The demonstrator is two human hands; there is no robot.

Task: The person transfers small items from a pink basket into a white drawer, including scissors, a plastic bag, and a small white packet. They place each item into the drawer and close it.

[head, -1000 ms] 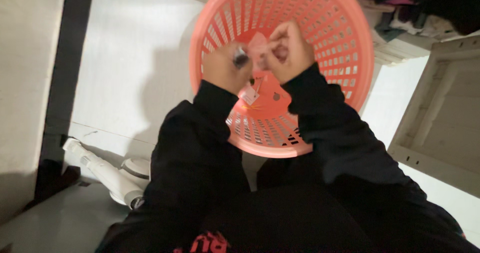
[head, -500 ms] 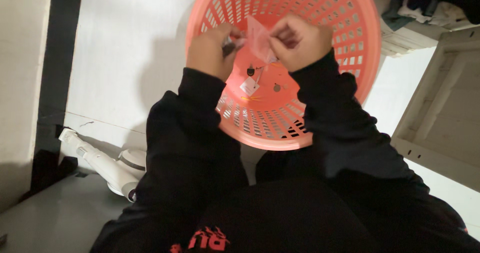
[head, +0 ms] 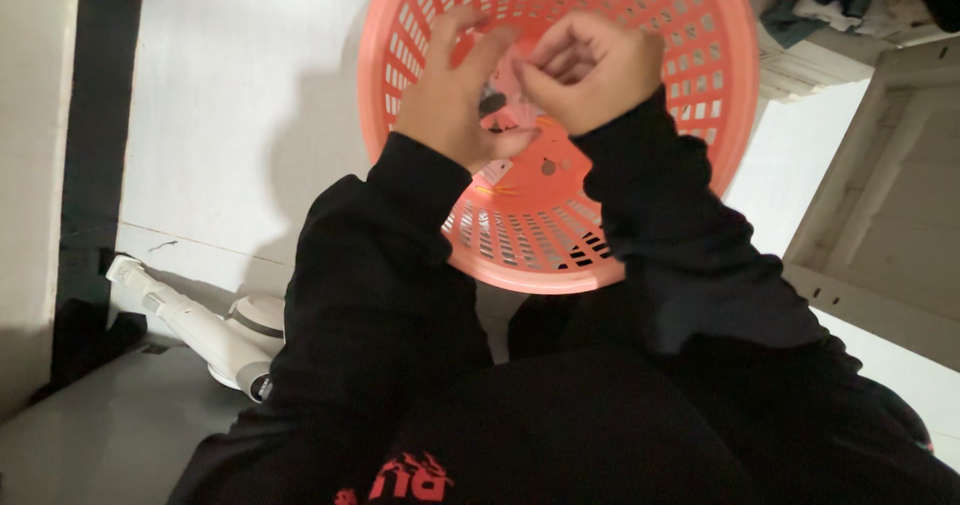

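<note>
A coral-pink perforated plastic basket (head: 722, 115) stands on the white floor in front of my knees. Both my hands hover over its middle, in black sleeves. My right hand (head: 592, 70) pinches a small thin pink packet (head: 517, 93) between thumb and fingers. My left hand (head: 452, 95) touches the packet's left side, its upper fingers raised, its thumb pressed on a small dark object (head: 490, 99). On the basket's bottom lie a small dark piece (head: 548, 167) and a white tag (head: 497, 170), partly hidden by my hands.
A white stick vacuum (head: 205, 330) lies on the floor at lower left. A white panel with a recessed frame (head: 890, 215) leans at the right. Folded clothes (head: 830, 5) are stacked at top right. A black strip (head: 95, 115) runs along the left wall.
My hands drew closer together over the basket. My left hand's fingers lifted and spread, and the pink packet is now more hidden between the hands. The view shifted slightly.
</note>
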